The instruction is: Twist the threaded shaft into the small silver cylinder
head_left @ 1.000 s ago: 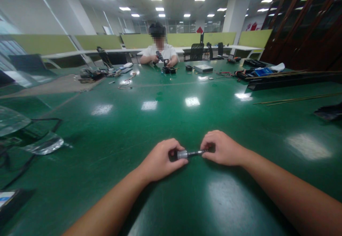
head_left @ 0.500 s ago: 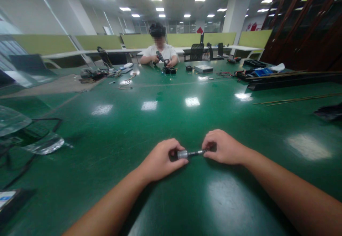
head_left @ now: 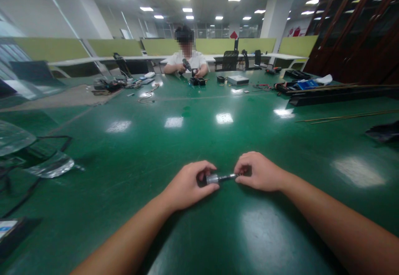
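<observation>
in the head view, the metal piece sits between your hands, low and just right of centre, at the green table. it has a stubby silver-grey barrel toward the left and a slim shaft, dark then shiny, slanting slightly up to the right. your left hand curls around the barrel; i can't tell whether it grips. your right hand pinches the shaft's right end between thumb and fingers.

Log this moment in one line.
left hand: curled around silver cylinder | right hand: pinching thin shaft | opposite: person at green table
</observation>
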The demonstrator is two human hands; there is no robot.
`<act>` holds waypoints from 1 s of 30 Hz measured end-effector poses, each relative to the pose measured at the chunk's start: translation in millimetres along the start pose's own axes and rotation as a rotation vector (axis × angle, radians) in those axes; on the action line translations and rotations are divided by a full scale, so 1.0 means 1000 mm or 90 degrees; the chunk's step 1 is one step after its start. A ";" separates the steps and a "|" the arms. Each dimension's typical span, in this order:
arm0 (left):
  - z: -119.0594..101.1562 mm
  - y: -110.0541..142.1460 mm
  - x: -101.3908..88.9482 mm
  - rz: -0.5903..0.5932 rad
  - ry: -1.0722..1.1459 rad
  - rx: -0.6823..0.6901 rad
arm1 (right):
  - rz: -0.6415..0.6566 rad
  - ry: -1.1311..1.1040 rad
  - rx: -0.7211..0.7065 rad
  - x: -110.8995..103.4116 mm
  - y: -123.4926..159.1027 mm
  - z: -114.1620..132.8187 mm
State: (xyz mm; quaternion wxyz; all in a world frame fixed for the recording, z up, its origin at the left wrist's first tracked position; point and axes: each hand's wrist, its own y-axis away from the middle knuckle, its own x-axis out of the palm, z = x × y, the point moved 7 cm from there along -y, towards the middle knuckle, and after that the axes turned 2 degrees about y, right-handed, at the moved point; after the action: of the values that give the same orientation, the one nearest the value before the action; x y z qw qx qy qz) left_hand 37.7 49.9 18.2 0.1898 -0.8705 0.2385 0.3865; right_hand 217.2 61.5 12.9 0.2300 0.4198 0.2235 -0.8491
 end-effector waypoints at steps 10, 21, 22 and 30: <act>-0.004 -0.002 0.002 -0.005 -0.013 0.047 | -0.044 -0.013 -0.062 0.019 -0.010 0.021; -0.004 -0.001 0.001 -0.002 0.021 0.038 | -0.083 -0.029 -0.068 0.025 -0.012 0.029; -0.004 0.000 0.001 0.002 0.021 0.035 | -0.082 -0.032 -0.070 0.025 -0.011 0.029; -0.005 0.000 -0.001 -0.019 0.021 0.058 | -0.078 -0.020 -0.063 0.026 -0.013 0.029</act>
State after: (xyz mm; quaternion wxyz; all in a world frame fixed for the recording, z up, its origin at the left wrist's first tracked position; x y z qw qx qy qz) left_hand 39.5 47.7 22.2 0.2314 -0.8705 0.2457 0.3581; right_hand 178.5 49.9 10.0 0.2011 0.3801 0.2867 -0.8561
